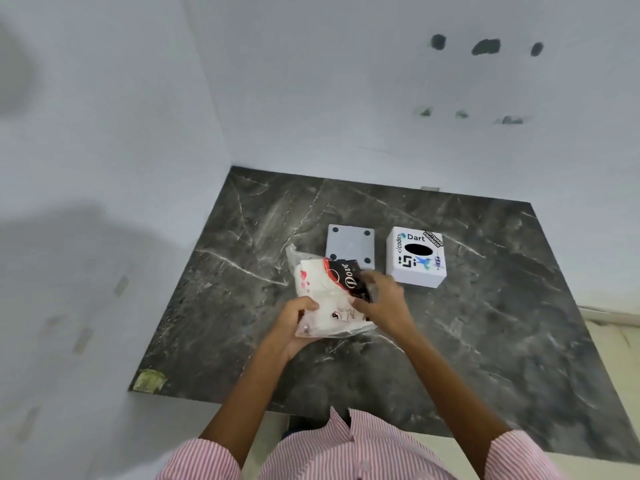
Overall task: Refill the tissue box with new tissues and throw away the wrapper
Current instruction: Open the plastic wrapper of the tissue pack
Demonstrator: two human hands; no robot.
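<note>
My left hand (296,318) gripped the tissue pack (329,299) while my right hand's (379,299) fingers pinched its wrapper; pulling gently seemed wise, keeping the tissues stacked above the desk (485,306).

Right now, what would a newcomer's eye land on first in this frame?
Most striking is the clear plastic tissue pack with a black and red label, gripped by the left hand and right hand over the dark marble counter. Behind it sit the white sticker-covered tissue box with a black oval slot and, to its left, a plain grey base plate with four dark pads.
</note>
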